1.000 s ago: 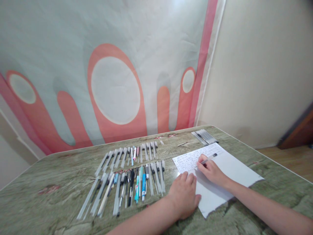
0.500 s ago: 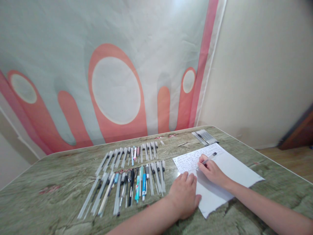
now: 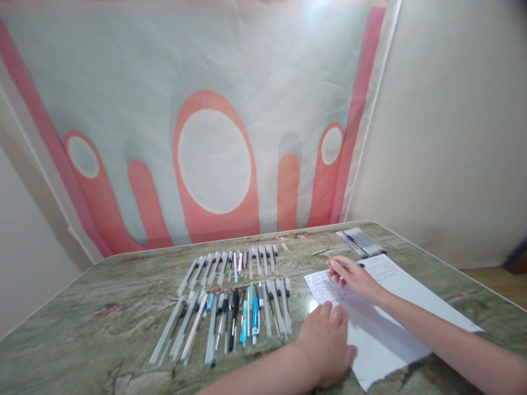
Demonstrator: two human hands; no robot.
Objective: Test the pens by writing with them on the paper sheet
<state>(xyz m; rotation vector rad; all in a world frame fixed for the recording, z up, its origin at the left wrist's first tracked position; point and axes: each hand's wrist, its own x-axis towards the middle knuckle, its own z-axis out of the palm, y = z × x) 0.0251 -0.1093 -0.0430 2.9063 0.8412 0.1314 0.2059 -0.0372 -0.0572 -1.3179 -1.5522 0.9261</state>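
A sheet of white paper [image 3: 395, 307] lies at the right of the table, with lines of handwriting on its upper left part. Above that writing, my right hand [image 3: 354, 277] is closed on a pen [image 3: 361, 265] whose dark end sticks out past the knuckles; its tip is hidden by the fingers. The hand looks raised off the sheet. My left hand [image 3: 325, 343] rests palm down at the paper's left edge, its fingers slightly bent, its thumb apart and nothing visible in it.
Two rows of pens lie left of my hands, a back row [image 3: 214, 266] and a front row [image 3: 222, 323], mostly clear with some coloured. Another bundle of pens [image 3: 364, 243] lies beyond the paper. A printed sheet [image 3: 267, 82] hangs behind the stone-patterned table [image 3: 74, 318].
My right hand has lifted from the writing with the pen, which now lies flatter. The view has swung slightly left, and my left hand keeps its place by the paper.
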